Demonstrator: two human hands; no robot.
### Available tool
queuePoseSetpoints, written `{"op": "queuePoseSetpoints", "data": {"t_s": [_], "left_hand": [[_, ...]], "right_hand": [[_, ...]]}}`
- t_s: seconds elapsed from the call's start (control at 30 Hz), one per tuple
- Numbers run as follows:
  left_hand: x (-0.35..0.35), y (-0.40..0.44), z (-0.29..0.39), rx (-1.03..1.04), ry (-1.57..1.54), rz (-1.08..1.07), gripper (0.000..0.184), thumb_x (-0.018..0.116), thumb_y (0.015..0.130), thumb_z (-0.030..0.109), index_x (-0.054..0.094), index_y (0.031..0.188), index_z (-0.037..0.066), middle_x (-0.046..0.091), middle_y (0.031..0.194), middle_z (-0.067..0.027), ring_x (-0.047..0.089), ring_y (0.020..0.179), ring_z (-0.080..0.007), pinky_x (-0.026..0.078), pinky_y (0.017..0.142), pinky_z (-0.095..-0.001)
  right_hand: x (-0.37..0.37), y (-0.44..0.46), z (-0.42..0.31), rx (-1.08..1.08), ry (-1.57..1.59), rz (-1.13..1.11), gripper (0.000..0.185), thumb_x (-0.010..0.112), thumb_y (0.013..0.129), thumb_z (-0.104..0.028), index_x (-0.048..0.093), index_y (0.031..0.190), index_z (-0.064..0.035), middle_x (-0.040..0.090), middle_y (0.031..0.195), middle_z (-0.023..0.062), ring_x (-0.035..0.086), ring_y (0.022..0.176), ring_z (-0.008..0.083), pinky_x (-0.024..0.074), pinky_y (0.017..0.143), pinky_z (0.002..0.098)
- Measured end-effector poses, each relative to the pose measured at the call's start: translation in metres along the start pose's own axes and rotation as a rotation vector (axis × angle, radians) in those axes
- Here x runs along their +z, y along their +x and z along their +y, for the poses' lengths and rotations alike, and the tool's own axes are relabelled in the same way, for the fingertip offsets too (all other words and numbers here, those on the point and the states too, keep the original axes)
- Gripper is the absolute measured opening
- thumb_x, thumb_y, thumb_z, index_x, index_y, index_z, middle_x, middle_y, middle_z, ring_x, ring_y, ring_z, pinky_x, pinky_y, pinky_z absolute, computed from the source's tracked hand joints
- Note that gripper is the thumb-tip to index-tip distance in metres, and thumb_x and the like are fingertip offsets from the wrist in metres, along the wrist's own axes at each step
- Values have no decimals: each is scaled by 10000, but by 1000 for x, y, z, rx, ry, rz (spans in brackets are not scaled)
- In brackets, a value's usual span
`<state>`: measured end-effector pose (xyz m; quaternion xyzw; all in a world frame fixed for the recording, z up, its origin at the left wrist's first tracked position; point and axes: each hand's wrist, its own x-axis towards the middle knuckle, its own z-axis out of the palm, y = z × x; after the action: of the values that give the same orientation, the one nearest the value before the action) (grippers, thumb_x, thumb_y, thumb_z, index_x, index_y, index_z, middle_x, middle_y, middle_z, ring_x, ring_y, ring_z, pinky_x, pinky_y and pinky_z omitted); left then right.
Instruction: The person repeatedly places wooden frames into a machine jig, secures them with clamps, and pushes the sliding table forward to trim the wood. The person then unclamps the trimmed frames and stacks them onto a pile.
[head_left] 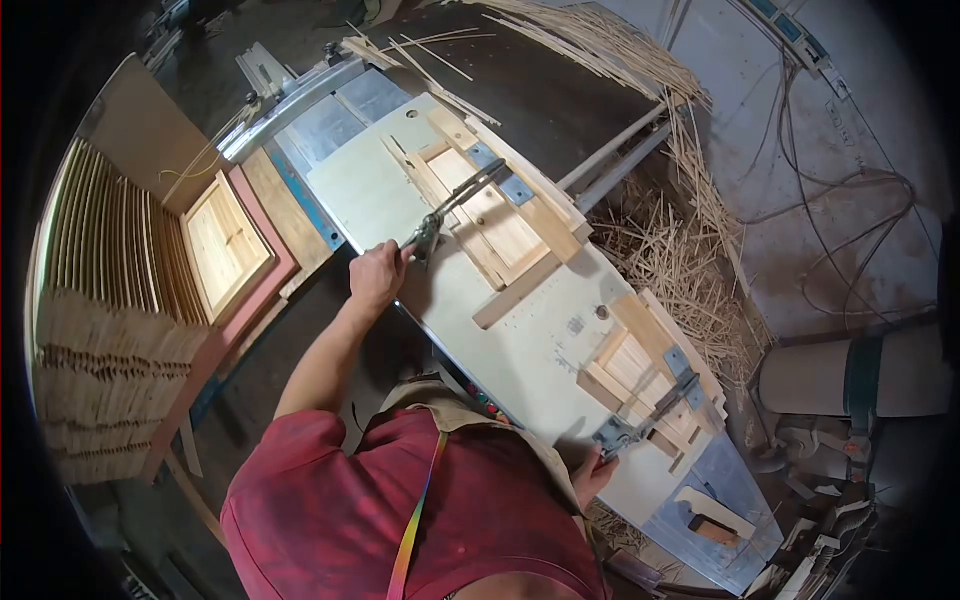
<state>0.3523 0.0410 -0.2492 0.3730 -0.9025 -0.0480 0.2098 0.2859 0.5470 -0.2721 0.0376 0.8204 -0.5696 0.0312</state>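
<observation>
My left hand (376,273) is closed around the handle of a toggle clamp (428,230). The clamp's long arm reaches over a light wooden panel (505,235) that lies between wooden strips on a pale board (540,340). My right hand (592,478) is at the handle end of a second toggle clamp (618,436), its fingers curled there and partly hidden. This clamp's arm crosses a smaller wooden panel (632,366), also between wooden strips. Blue metal plates (515,190) are fixed near the outer end of each clamp arm.
Stacked framed wooden panels (229,243) stand on a bench at the left. Thin offcut strips (665,245) pile up beyond the board. A metal rail (295,108) runs along the far end, and a large cylinder (805,380) lies at the right.
</observation>
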Motion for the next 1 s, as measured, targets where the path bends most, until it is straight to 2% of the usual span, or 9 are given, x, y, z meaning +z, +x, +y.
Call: {"op": "queuePoseSetpoints", "data": {"t_s": [0.23, 0.5, 0.57, 0.67, 0.7, 0.8, 0.87, 0.93, 1.0], "left_hand": [[-8, 5, -3, 69, -41, 19, 368, 646, 965, 369, 594, 773, 59, 616, 730, -135, 653, 687, -341, 511, 575, -456], [-8, 9, -10, 55, -43, 3, 390, 635, 970, 388, 602, 782, 48, 621, 745, -148, 642, 691, -353, 514, 581, -446], [-7, 8, -8, 58, -47, -16, 407, 627, 974, 405, 607, 789, 42, 631, 745, -155, 639, 680, -361, 516, 581, -441], [-13, 16, -20, -133, -271, -424, 559, 552, 1001, 541, 621, 812, 20, 648, 698, -153, 638, 605, -306, 514, 566, -401], [-24, 26, -24, -143, -260, -408, 559, 552, 1001, 541, 621, 812, 20, 648, 698, -153, 638, 605, -306, 514, 566, -401], [-77, 55, -20, -503, -690, -766, 722, 443, 1001, 675, 660, 1009, -13, 661, 667, -122, 619, 566, -226, 472, 542, -372], [-102, 53, -18, -568, -673, -832, 762, 410, 996, 700, 619, 1116, -23, 675, 715, -133, 634, 600, -211, 476, 553, -361], [-118, 77, -10, -628, -668, -948, 886, 346, 985, 749, 537, 1331, -44, 703, 812, -156, 664, 668, -179, 485, 576, -340], [-133, 83, -8, -714, -837, -919, 911, 337, 976, 763, 454, 1400, -35, 703, 885, -187, 681, 717, -201, 501, 605, -345]], "right_hand": [[-2, -11, -36, 39, -70, 95, 391, 572, 1047, -275, 488, 1226, 63, 581, 1013, 108, 512, 900, 172, 448, 834, 307], [-11, -14, -18, 76, -67, 62, 469, 611, 1030, -314, 489, 1279, 64, 625, 968, 78, 541, 828, 165, 458, 756, 300], [-7, -16, -47, 47, -148, 47, 476, 618, 1021, -300, 488, 1278, 79, 643, 1029, 139, 580, 899, 200, 478, 815, 319], [-23, -42, -45, 72, -315, 43, 474, 624, 1013, -272, 493, 1291, 90, 663, 1068, 183, 617, 936, 226, 497, 836, 337], [-26, -47, -40, 84, -447, 48, 470, 627, 1010, -251, 499, 1304, 93, 675, 1078, 196, 633, 937, 234, 506, 826, 345], [-37, -56, -54, 40, -442, 122, 446, 636, 997, -198, 527, 1326, 84, 700, 1074, 213, 663, 930, 254, 520, 803, 361], [-53, -67, -61, 2, -308, 175, 430, 642, 988, -165, 550, 1335, 72, 714, 1060, 216, 676, 922, 266, 526, 788, 368], [-62, -51, -54, -228, -327, 134, 458, 622, 992, -146, 539, 1384, 75, 730, 1039, 166, 655, 866, 171, 525, 735, 296], [-79, -39, -58, -159, -370, 131, 397, 624, 987, -142, 586, 1316, 78, 735, 1020, 162, 653, 836, 148, 522, 699, 287]]}}
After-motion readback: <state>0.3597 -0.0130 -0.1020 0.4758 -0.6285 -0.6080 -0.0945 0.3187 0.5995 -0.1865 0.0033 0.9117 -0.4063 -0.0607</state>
